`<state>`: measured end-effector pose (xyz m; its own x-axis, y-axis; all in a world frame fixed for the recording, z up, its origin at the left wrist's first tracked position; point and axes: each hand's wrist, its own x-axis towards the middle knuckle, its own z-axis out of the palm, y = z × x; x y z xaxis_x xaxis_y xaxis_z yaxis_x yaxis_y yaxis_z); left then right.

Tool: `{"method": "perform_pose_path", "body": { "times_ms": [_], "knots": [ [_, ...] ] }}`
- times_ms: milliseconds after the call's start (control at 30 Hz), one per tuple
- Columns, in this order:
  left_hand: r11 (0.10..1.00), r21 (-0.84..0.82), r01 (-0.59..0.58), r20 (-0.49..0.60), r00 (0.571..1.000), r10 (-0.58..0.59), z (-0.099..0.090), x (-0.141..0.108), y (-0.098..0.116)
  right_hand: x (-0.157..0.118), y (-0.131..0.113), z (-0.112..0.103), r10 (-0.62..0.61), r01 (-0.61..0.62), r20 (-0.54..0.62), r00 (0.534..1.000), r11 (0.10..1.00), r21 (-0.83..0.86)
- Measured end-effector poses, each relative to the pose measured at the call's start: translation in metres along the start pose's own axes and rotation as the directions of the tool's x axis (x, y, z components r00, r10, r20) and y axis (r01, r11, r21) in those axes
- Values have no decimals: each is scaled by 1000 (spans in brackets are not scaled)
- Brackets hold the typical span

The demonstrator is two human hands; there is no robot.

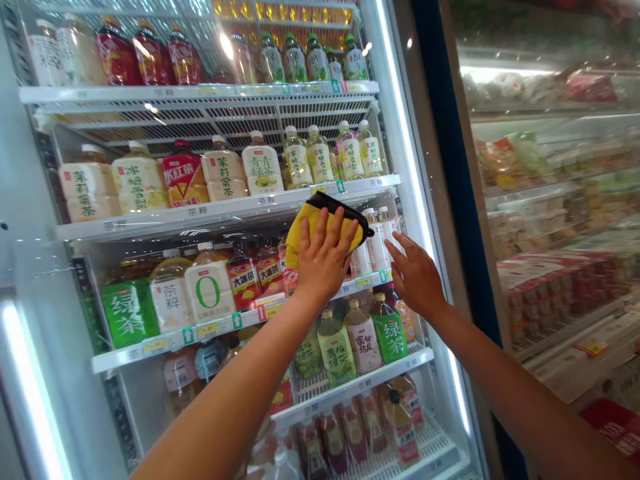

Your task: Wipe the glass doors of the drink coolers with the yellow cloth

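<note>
My left hand (324,257) presses a folded yellow cleaning cloth (305,223) with a black edge flat against the glass door of a drinks fridge. The fingers of that hand are stretched out over the cloth. To its right, my right hand (416,275) is raised at the glass near the door's right side, fingers apart and holding nothing. Whether its fingertips touch the glass, I cannot tell. Behind the cloth, bottles on the third shelf are partly hidden.
Several white shelves (230,203) hold rows of bottled tea, including a green-labelled bottle (390,330) and a large bottle marked 0 (209,287). A light strip (407,127) runs down the fridge's right side. Another chilled display (560,287) with packed food stands further right.
</note>
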<state>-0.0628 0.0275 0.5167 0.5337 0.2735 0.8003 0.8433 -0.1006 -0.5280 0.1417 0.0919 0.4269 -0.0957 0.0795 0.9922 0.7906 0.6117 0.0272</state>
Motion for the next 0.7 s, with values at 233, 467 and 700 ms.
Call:
{"method": "perform_pose_path", "body": {
  "times_ms": [233,467,700],
  "knots": [
    [996,71,-57,-16,998,58,-10,-33,-20,10,21,4,-75,75,-26,997,997,-4],
    [987,20,158,-57,986,-157,9,76,9,39,51,-2,-20,14,-106,994,999,-51],
    [983,59,-176,0,984,177,25,39,35,29,72,0,-8,4,-117,993,999,-39]
  ]
}}
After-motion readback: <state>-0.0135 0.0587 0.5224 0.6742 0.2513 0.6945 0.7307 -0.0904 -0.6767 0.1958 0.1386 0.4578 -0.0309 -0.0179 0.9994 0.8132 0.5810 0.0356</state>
